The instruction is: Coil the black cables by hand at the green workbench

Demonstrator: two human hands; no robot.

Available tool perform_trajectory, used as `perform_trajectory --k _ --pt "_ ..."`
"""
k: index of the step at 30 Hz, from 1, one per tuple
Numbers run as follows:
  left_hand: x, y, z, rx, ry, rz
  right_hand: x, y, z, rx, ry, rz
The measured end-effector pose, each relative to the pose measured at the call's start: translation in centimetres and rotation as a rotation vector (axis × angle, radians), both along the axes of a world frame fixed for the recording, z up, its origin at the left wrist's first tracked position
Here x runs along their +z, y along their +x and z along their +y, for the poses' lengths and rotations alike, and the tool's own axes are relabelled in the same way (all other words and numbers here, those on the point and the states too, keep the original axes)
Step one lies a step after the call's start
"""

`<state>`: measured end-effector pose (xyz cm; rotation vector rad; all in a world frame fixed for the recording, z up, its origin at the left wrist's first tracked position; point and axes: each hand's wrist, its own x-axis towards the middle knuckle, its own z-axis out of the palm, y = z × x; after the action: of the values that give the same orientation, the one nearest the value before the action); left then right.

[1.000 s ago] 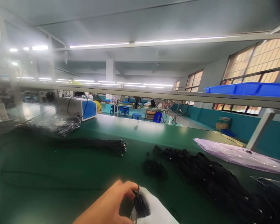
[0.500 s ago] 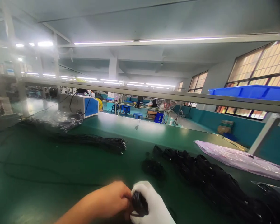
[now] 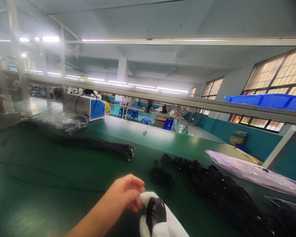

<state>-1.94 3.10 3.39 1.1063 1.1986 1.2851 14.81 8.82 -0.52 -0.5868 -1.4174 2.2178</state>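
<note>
My right hand (image 3: 171,219), in a white glove, grips a small coil of black cable (image 3: 156,210), its loops standing up between thumb and fingers. Bare and loosely curled, my left hand (image 3: 129,192) is just left of the coil, fingertips at the glove's tip. A thin black cable (image 3: 64,187) runs across the green table from the left and passes behind my left wrist; the stretch inside the fingers is hidden. Beyond my hands lies a separate black cable coil (image 3: 162,176).
A long heap of black cable coils (image 3: 212,184) fills the right side, beside a pinkish plastic bag (image 3: 256,172). A bundle of straight black cables (image 3: 106,147) lies at centre left. Behind it are clear plastic (image 3: 74,123) and a blue-and-white machine (image 3: 97,109). A shelf rail (image 3: 162,95) crosses above the table.
My left hand has risen a little and its fingers have loosened from a tight pinch against the coil. The coil in my right hand has turned, showing its loops more openly.
</note>
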Motion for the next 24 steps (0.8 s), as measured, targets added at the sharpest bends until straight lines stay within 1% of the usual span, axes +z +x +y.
perform_trajectory --k 3,5,7,9,10,11,13,15,16,18,20,21,22,24 --pt "0.6 0.7 -0.3 -0.014 0.159 0.443 -0.3 -0.3 0.3 0.056 0.04 0.047" --pt "0.9 1.2 -0.2 -0.021 0.216 0.689 -0.7 -0.7 0.3 0.079 0.012 0.097" --pt "1.0 1.5 0.2 0.059 0.227 0.831 -1.1 -1.1 0.2 0.109 -0.099 0.149" --pt "0.8 1.2 0.6 0.169 0.172 0.894 -1.4 -1.4 0.1 0.092 -0.214 0.167" --pt "0.6 0.9 0.8 0.187 0.134 0.885 -1.6 -1.6 0.1 0.056 -0.248 0.168" --pt "0.4 0.5 0.8 0.169 0.095 0.833 -1.8 -1.7 0.2 0.012 -0.267 0.165" --pt "0.0 -0.5 0.9 0.05 0.048 0.608 -2.3 -2.0 0.4 -0.036 -0.285 0.144" --pt "-0.2 -1.1 0.9 -0.063 0.01 0.378 -2.7 -2.3 0.5 0.008 -0.288 0.101" --pt "-0.3 -1.3 1.0 -0.069 -0.015 0.335 -2.8 -2.4 0.6 0.028 -0.28 0.078" --pt "-0.4 -1.2 1.2 0.016 -0.05 0.393 -2.8 -2.7 0.6 0.019 -0.197 0.028" --pt "-0.6 -0.8 1.4 0.097 -0.058 0.468 -2.5 -2.7 0.5 -0.033 -0.037 -0.02" --pt "-0.8 -0.6 1.5 0.122 -0.054 0.469 -2.3 -2.7 0.4 -0.043 0.032 -0.043" --pt "-1.0 -0.4 1.5 0.14 -0.053 0.446 -2.1 -2.6 0.4 -0.035 0.07 -0.054" --pt "-1.5 -0.2 1.3 0.162 -0.082 0.379 -1.7 -2.3 0.2 -0.013 0.051 -0.012"
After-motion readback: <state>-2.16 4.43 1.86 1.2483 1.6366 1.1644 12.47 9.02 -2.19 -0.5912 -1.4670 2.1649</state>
